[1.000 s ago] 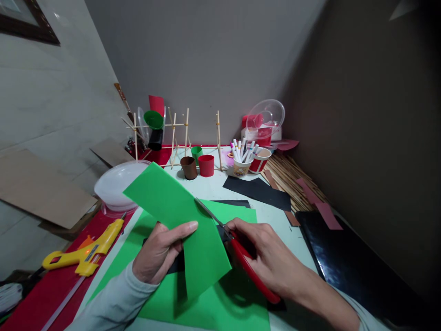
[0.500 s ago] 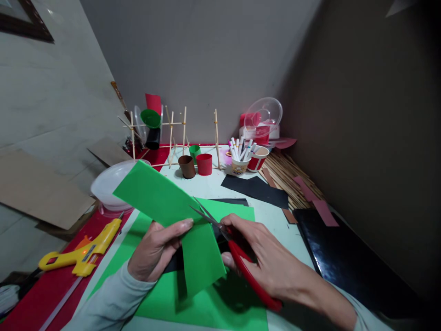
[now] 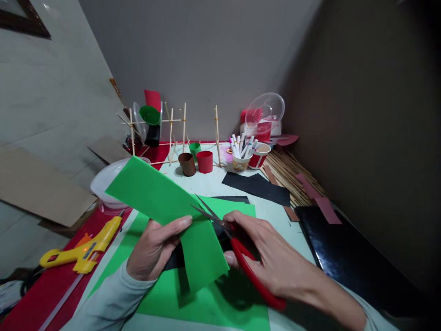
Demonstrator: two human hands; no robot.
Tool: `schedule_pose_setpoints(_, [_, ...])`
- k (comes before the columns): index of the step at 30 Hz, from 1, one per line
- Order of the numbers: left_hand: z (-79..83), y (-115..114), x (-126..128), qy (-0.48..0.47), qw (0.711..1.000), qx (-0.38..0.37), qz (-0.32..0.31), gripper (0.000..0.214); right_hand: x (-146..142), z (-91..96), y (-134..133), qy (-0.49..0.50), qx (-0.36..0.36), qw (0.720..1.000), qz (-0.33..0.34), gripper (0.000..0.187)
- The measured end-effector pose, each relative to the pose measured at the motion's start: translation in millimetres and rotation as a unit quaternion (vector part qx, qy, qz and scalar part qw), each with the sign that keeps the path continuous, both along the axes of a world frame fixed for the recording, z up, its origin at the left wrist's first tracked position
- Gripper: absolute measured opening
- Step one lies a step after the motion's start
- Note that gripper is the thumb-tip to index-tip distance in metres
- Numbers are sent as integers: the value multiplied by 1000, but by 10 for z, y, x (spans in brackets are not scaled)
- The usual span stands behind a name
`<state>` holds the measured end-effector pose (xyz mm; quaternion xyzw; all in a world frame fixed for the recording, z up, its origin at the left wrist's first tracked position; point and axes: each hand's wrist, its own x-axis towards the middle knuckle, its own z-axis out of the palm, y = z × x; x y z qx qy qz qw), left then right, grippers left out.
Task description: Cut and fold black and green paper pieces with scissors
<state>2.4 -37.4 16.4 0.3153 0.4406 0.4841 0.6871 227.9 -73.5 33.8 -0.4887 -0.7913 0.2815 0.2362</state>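
My left hand [image 3: 155, 248] pinches a green paper sheet [image 3: 161, 202] above the table, thumb on top; the sheet is partly cut, with a flap hanging down at its right. My right hand [image 3: 265, 255] grips red-handled scissors [image 3: 248, 271], whose blades [image 3: 206, 211] stand apart at the sheet's cut edge. A larger green sheet [image 3: 223, 303] lies flat under both hands, with a black paper piece [image 3: 174, 262] on it, mostly hidden.
A yellow glue gun [image 3: 82, 250] lies on red paper at left, beside a white bowl [image 3: 103, 184]. Behind stand a stick frame [image 3: 182, 133], small cups [image 3: 196, 161], a marker cup [image 3: 241, 156], black paper [image 3: 258, 186], bamboo sticks [image 3: 289, 177] and a black board [image 3: 344, 257].
The scissor blades, shut a second ago, have opened at the sheet's edge. The green sheet has shifted slightly left and its cut flap hangs lower.
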Motion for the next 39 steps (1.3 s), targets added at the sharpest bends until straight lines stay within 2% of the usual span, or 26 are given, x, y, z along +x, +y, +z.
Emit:
schedule_pose_setpoints(9, [46, -19, 52, -18, 999, 19, 19, 16, -22, 15, 9, 8, -29, 1000, 8, 27])
schedule_pose_setpoints(15, [34, -9, 62, -5, 998, 39, 51, 18, -12, -4, 3, 4, -18, 1000, 10, 26])
schedule_pose_setpoints(20, [47, 0, 75, -3, 997, 54, 49, 16, -32, 4, 18, 5, -8, 1000, 7, 14])
schedule_pose_setpoints(24, [35, 1, 60, 13, 998, 34, 56, 19, -49, 13, 25, 24, -23, 999, 7, 8])
schedule_pose_setpoints(28, [33, -3, 66, 3, 997, 24, 67, 21, -43, 13, 29, 52, -42, 998, 18, 10])
schedule_pose_setpoints(39, [23, -4, 78, -9, 998, 20, 61, 20, -33, -40, 58, 68, -5, 997, 27, 27])
